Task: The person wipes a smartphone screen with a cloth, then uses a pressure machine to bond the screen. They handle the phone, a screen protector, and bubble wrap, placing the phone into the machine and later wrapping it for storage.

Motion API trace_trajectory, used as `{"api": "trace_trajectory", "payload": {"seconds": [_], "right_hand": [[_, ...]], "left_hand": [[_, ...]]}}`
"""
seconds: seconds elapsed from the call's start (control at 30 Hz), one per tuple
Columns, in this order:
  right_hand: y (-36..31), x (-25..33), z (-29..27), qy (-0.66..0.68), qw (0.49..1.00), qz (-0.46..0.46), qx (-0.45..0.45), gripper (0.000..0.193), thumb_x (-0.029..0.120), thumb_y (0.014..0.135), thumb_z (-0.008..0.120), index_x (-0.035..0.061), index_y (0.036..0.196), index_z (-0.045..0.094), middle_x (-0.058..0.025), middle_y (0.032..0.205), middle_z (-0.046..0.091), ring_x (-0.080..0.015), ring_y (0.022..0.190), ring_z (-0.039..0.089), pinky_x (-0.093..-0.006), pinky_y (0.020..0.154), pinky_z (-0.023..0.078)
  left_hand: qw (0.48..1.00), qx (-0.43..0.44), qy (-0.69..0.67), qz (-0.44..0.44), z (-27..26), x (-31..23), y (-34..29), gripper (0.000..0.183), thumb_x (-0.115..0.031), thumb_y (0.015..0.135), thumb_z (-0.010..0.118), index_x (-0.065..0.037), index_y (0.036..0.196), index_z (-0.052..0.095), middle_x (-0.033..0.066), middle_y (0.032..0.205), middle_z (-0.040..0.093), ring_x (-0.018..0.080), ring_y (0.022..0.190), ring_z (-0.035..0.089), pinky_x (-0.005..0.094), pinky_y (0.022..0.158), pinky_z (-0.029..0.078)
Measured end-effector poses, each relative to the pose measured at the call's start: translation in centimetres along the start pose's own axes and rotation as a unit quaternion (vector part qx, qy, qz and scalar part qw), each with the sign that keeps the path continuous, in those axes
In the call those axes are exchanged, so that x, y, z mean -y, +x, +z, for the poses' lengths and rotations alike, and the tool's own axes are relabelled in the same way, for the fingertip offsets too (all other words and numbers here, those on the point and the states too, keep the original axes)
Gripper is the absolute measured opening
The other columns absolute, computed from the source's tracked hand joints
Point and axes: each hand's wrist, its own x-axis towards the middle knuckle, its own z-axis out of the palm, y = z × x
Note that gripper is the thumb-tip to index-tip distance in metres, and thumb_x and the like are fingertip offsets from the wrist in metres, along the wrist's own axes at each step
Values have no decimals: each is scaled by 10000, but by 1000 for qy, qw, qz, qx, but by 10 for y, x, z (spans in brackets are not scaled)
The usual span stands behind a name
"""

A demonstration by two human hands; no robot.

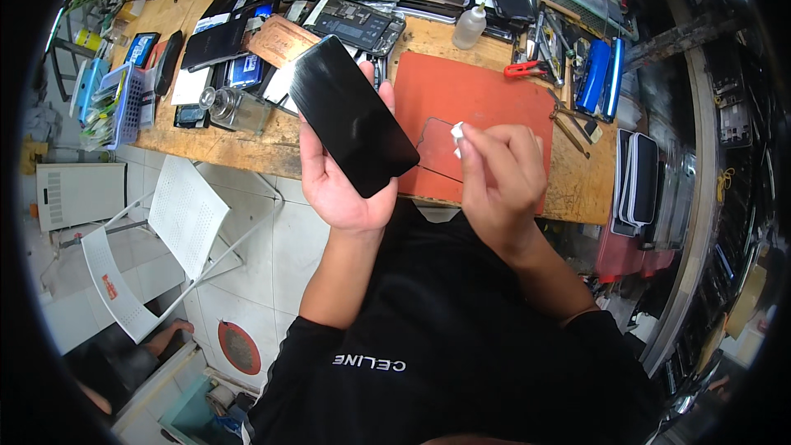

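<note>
Evidently, left fingers (387,94) cradled black phone (350,119) | right fingers (479,138) pinched white wad (457,129), phone's three o'clock | edge-only support seemed wisest

Black top (461,325) with short white block lettering (369,362), upside down in this view. Black left sleeve (301,354) sits just left of the lettering, matching right sleeve (606,342) well to its right; both end short of the wrists, leaving left forearm (342,276) and right forearm (552,276) bare beyond the lettering.
</note>
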Motion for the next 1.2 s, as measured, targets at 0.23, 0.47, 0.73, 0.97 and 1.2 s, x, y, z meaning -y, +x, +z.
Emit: {"api": "trace_trajectory", "payload": {"seconds": [0.23, 0.47, 0.73, 0.97, 1.2], "right_hand": [[-4, 31, 10, 54, 997, -41, 46, 261, 35, 767, 802, 76, 1024, 775, -27, 877, 635, -200, 764, 584, -371, 705, 358], [0, -13, -18, 80, 985, -103, 114, 169, 115, 831, 751, 91, 997, 765, 0, 905, 612, -191, 828, 574, -382, 723, 360], [67, -54, 0, 101, 980, -146, 89, 153, 91, 814, 808, 117, 963, 792, 10, 887, 640, -204, 799, 558, -376, 743, 362], [90, -41, 15, 116, 967, -211, 86, 164, 74, 788, 787, 117, 946, 779, 4, 887, 628, -194, 832, 573, -367, 760, 372], [88, -61, -12, 20, 978, -190, 81, 173, 49, 789, 766, 97, 955, 768, -12, 882, 623, -214, 826, 573, -384, 760, 373]], "left_hand": [[999, -5, -4, -44, 3, 8, -1, 586, -387, 1154, 244, -69, 1636, 343, 158, 1687, 358, 342, 1579, 297, 519, 1331, 188], [996, -11, -50, -75, 6, 7, -7, 575, -368, 1156, 246, -76, 1647, 313, 160, 1702, 324, 363, 1599, 240, 549, 1328, 180], [970, 113, -31, -213, -10, 12, -20, 601, -428, 1153, 243, -100, 1654, 295, 159, 1679, 368, 346, 1559, 343, 590, 1310, 191], [968, 98, 5, -230, -24, 10, -31, 568, -380, 1152, 264, -200, 1686, 188, 102, 1679, 362, 321, 1541, 386, 636, 1278, 245], [974, 60, 7, -218, -18, 6, -27, 574, -361, 1148, 269, -147, 1678, 225, 146, 1700, 321, 387, 1572, 303, 643, 1272, 253]]}}
